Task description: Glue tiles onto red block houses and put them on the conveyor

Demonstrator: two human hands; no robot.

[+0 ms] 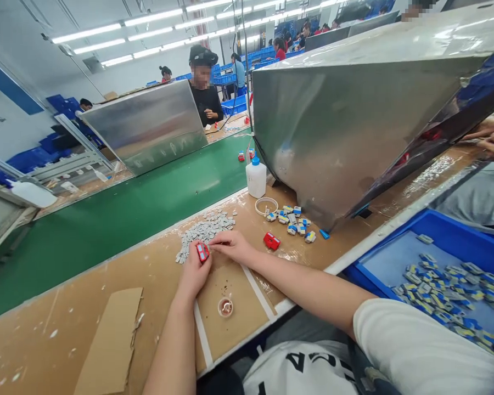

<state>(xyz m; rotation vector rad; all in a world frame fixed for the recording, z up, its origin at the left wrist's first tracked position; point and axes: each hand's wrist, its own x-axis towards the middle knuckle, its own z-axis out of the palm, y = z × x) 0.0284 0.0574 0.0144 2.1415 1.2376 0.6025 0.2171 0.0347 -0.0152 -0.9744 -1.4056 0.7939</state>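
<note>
My left hand point(194, 270) grips a small red toy car point(202, 252) between its fingers, just above the brown bench top. My right hand point(231, 245) is pinched right beside it, fingertips meeting at the edge of a heap of small grey pieces point(203, 231); what they pinch is too small to make out. A second red toy car point(271, 241) lies on the bench to the right of my right hand. A small round cap with glue point(225, 307) sits on a taped cardboard mat point(226, 304) below my hands.
A white glue bottle point(256, 175), a white ring point(266, 206) and several blue-and-yellow parts point(292, 220) lie near a big slanted metal hood point(354, 109). A green conveyor belt point(119, 214) runs behind. A blue bin point(448, 274) of parts is at right. Other workers stand beyond.
</note>
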